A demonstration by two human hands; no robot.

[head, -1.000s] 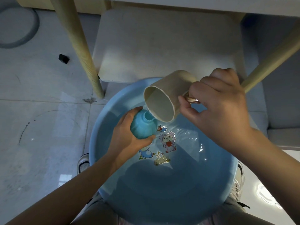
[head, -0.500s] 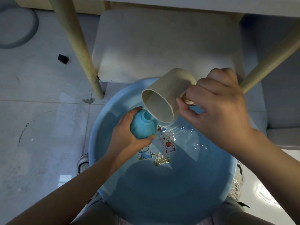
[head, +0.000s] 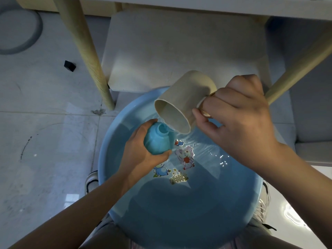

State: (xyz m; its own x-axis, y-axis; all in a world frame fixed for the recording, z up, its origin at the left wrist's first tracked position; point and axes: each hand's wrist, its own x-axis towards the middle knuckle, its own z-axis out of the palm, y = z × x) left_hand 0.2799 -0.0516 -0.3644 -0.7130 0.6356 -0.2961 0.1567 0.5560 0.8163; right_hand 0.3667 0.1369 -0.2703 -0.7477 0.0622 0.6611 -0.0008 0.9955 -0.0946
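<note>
- the left hand (head: 142, 153) grips a small blue bottle (head: 157, 141), fingers curled around its round body, above the left part of the blue basin (head: 107, 159).
- the right hand (head: 239, 126) holds a beige cup (head: 186, 97) by its handle, tilted, the mouth facing down-left.
- the lower rim of the cup is just beside the open neck of the bottle, and a thin stream of water runs there.
- the basin holds water, with cartoon stickers (head: 185, 157) on its bottom.
- a wooden table leg (head: 89, 56) stands far left on the floor.

Pale grey tile floor (head: 45, 141) w/ scuffs, glare at right. White stool (head: 179, 51) btwn left wood leg (head: 87, 51) & right wood leg (head: 301, 66); grey ring (head: 38, 27) top left, black block (head: 69, 66) nearby.
</note>
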